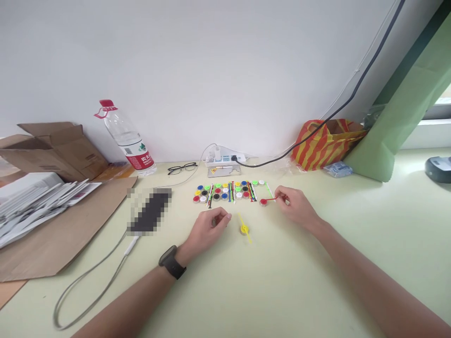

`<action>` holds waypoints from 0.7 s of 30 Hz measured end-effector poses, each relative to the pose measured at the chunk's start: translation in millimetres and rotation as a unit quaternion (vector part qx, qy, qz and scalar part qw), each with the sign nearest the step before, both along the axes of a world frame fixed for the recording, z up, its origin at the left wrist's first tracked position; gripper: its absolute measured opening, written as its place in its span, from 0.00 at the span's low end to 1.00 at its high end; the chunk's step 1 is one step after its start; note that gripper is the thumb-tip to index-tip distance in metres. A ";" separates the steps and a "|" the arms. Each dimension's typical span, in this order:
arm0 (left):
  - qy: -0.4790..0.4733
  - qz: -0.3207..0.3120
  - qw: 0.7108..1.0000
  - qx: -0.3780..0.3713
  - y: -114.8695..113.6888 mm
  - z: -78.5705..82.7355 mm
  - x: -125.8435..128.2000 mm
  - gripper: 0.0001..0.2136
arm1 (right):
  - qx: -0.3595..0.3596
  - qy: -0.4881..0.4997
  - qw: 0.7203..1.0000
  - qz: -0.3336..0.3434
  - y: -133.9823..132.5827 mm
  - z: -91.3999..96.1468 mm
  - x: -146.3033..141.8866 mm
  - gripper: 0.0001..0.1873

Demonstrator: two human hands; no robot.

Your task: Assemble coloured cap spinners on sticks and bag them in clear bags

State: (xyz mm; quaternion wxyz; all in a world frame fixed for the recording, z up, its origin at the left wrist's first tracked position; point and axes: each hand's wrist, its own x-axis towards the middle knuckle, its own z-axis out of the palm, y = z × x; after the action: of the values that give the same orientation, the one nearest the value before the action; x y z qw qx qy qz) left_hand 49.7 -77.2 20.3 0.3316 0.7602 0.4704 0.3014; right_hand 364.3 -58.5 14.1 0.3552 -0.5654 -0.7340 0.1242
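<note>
My right hand (295,205) pinches a thin red stick (271,199) whose far end meets a small red round cap (263,202) on the table. My left hand (208,228), with a dark watch at the wrist, rests loosely curled on the table, fingers closed with nothing visible in them. Just right of it lies a yellow round cap (244,229) crossed by a yellow stick (245,228). Behind both hands, several coloured round caps and sticks (230,191) are laid out in rows.
A power strip (225,158) and black glasses (182,168) lie by the wall. At left stand a water bottle (127,139), cardboard boxes (52,145) and stacked papers (38,197); a pixelated phone (150,211) trails a grey cable. A striped bag (326,143) sits at right.
</note>
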 end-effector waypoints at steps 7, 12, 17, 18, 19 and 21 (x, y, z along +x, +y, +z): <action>-0.008 0.004 1.000 0.003 -1.0 1.6 0.8 0.17 | -0.049 0.023 0.992 0.116 -10.4 4.5 -15.7 0.07; -0.002 -0.001 1.000 0.001 -1.3 2.6 0.4 0.17 | -0.028 0.058 0.988 0.138 -23.3 9.4 -33.1 0.09; -0.003 -0.001 1.000 0.003 -1.0 2.2 0.2 0.17 | 0.009 0.069 0.984 0.164 -34.3 18.2 -44.4 0.11; -0.001 -0.002 1.000 0.003 -0.9 2.1 0.3 0.17 | 0.005 0.068 0.983 0.170 -35.7 19.4 -45.7 0.11; 0.002 -0.002 1.000 0.003 -0.9 2.2 0.3 0.17 | -0.007 0.067 0.981 0.179 -37.0 20.3 -46.8 0.11; 0.007 -0.005 1.000 0.004 -0.8 2.3 0.3 0.17 | -0.037 0.062 0.976 0.206 -39.2 20.7 -48.9 0.12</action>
State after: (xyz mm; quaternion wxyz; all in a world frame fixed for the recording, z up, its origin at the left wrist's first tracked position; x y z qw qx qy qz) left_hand 50.0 -77.9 22.6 0.3267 0.7659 0.4680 0.2962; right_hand 315.4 -97.7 34.7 0.3456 -0.4058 -0.8061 0.2570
